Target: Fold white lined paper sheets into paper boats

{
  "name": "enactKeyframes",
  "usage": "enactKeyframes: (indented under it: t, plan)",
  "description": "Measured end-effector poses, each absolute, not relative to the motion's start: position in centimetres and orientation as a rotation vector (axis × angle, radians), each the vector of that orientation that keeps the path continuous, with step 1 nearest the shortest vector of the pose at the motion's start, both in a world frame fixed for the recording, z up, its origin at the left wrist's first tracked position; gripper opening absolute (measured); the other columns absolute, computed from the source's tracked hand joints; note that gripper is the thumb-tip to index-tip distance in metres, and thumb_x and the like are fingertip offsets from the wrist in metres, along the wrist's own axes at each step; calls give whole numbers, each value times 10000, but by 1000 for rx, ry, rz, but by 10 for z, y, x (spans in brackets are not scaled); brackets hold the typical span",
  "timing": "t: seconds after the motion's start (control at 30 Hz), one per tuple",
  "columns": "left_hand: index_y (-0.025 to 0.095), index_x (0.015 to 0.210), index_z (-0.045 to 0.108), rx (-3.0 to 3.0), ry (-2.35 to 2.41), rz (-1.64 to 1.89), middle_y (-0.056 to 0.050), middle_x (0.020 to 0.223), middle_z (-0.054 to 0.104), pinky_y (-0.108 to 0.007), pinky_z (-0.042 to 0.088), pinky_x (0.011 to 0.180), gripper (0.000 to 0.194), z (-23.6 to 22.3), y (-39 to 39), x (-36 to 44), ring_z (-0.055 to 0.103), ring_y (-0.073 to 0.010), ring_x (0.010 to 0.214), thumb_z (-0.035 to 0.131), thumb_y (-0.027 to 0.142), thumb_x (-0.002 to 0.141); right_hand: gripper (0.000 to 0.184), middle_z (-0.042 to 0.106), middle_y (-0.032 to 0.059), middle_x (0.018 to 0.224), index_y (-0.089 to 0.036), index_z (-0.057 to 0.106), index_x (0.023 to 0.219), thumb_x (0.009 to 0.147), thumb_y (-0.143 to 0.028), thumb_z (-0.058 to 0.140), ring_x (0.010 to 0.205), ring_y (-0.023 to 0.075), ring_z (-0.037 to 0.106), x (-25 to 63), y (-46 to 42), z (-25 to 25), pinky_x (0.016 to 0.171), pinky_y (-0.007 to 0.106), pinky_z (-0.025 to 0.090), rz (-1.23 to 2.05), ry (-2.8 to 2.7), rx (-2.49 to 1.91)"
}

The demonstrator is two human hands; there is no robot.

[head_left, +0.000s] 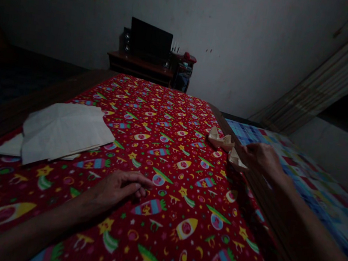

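My left hand (129, 185) rests on the red patterned cloth (168, 168), palm side down and turned inward. Its index finger reaches forward, the other fingers curl loosely, and nothing shows in it. At the right edge of the cloth my right hand (263, 158) is raised with bent fingers, close beside a small folded paper piece (237, 160). Whether the fingertips touch or grip anything is hidden in the dim light. Just beyond stands more folded paper (221, 140), with pointed, upturned ends. Flat pale paper sheets (67, 130) lie in an uneven stack left of my left hand.
Dark wooden edging (53, 89) borders the cloth. At the far end, a black monitor (150, 38) stands on a brown desk (140, 66) with speakers. A checked blue-and-white cover (304, 170) lies to the right, below a striped curtain (324, 78).
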State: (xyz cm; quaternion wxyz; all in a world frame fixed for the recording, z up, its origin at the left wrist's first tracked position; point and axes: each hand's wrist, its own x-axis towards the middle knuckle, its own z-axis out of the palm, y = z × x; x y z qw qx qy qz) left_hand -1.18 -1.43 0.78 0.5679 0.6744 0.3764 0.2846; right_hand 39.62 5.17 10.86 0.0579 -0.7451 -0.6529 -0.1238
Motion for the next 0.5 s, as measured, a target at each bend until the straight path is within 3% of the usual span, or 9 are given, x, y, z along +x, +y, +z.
enactKeyframes:
  t: [0.1, 0.3, 0.37, 0.5]
  plan:
    - [159, 984, 690, 1567, 894, 683, -45, 779, 681, -235, 504, 655, 307, 6, -17, -10, 618, -132, 684, 488, 310, 809, 406, 556, 63, 573, -126, 651, 690, 876, -406, 422, 497, 111, 410, 365, 37, 106, 501, 255, 223, -419, -1996, -1981]
    - [165, 978, 685, 1834, 1036, 699, -68, 838, 695, -255, 510, 655, 334, 25, -12, -20, 641, -158, 715, 397, 287, 858, 391, 437, -17, 494, -161, 523, 568, 899, -325, 394, 443, 68, 307, 260, -3, 43, 478, 224, 185, 6, -2366, -1408]
    - [168, 982, 686, 2204, 1121, 755, -88, 976, 683, -311, 492, 790, 321, 36, -1, -36, 631, -205, 875, 412, 261, 844, 347, 427, -32, 496, -165, 500, 578, 889, -295, 416, 434, 61, 262, 236, -11, 23, 476, 226, 161, 64, -2454, -1257]
    - [172, 1129, 615, 2684, 1517, 613, -116, 1165, 610, -454, 348, 990, 355, 44, 26, -76, 512, -298, 1114, 423, 306, 862, 298, 462, -28, 558, -167, 487, 649, 904, -307, 424, 476, 65, 326, 222, -16, 8, 494, 214, 178, 164, -2440, -1239]
